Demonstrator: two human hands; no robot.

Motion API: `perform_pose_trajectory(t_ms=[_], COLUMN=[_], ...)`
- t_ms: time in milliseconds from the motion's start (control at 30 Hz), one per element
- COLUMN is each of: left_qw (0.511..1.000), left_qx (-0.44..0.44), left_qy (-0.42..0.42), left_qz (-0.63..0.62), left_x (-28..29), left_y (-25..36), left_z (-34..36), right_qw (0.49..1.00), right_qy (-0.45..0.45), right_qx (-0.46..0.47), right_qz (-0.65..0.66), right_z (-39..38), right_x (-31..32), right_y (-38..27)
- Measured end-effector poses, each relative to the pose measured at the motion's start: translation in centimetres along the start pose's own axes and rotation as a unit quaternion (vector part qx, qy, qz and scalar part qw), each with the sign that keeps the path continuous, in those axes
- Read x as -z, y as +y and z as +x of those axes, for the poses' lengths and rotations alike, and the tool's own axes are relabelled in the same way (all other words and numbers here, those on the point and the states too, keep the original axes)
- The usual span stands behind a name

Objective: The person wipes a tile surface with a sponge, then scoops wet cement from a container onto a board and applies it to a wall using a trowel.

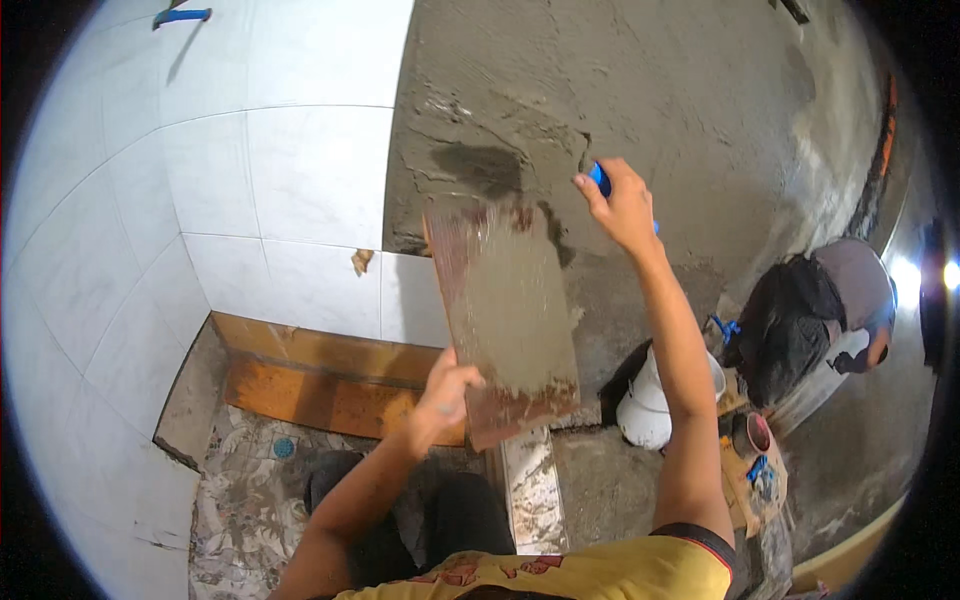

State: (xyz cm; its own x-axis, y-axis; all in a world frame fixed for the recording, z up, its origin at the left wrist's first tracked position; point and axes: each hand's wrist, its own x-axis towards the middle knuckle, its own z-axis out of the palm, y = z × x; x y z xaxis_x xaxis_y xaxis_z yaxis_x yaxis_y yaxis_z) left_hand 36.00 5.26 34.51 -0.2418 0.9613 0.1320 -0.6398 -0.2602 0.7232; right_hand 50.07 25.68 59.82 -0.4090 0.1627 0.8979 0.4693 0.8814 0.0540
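Note:
My left hand [445, 392] grips the lower left edge of a tile [478, 422], thumb over its face. Grey mortar [515, 310] coats most of the tile's reddish-brown face, leaving bare strips along the edges. My right hand [622, 208] is closed around the blue handle of a trowel [600, 178], up by the wet wall. The trowel's blade is mostly hidden, seen nearly edge-on against the mortar. Behind the tile rises the wall coated in rough grey mortar [690, 110], with a darker hollow beside the white wall tiles [320, 165].
A white bucket [645, 410] stands right of the tile, below my right forearm. Another person [815, 310] bends over at the far right. A small pot [751, 435] sits on a board nearby. An orange-brown ledge [300, 398] runs along the wall's foot, above a dirty patterned floor with a drain [284, 447].

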Motion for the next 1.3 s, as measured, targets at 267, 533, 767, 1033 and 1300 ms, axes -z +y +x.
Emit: perform_pose_trajectory(t_ms=[267, 533, 767, 1033, 1300], left_qw=[0.995, 0.997, 0.995, 0.995, 0.994], left_qx=[0.038, 0.0, 0.016, 0.014, 0.022], left_qy=[0.046, 0.042, 0.051, 0.043, 0.059], left_qz=[-0.078, -0.059, -0.079, -0.092, -0.092], left_x=[3.1, 3.8, 3.6, 3.4, 3.7], left_y=[-0.2, 1.0, 1.3, 1.4, 1.0], left_z=[1.5, 1.7, 1.9, 1.7, 2.0], right_qw=[0.983, 0.954, 0.959, 0.971, 0.967], right_qy=[-0.158, -0.244, -0.175, -0.224, -0.165], right_qx=[-0.062, 0.045, 0.085, -0.02, 0.116], right_qz=[-0.063, -0.165, -0.205, -0.078, -0.158], right_z=[9.8, 17.9, 23.8, 24.1, 22.0], right_x=[-4.6, -3.6, -2.5, -2.0, -2.2], right_y=[-2.8, -2.3, -0.4, 1.6, 0.9])
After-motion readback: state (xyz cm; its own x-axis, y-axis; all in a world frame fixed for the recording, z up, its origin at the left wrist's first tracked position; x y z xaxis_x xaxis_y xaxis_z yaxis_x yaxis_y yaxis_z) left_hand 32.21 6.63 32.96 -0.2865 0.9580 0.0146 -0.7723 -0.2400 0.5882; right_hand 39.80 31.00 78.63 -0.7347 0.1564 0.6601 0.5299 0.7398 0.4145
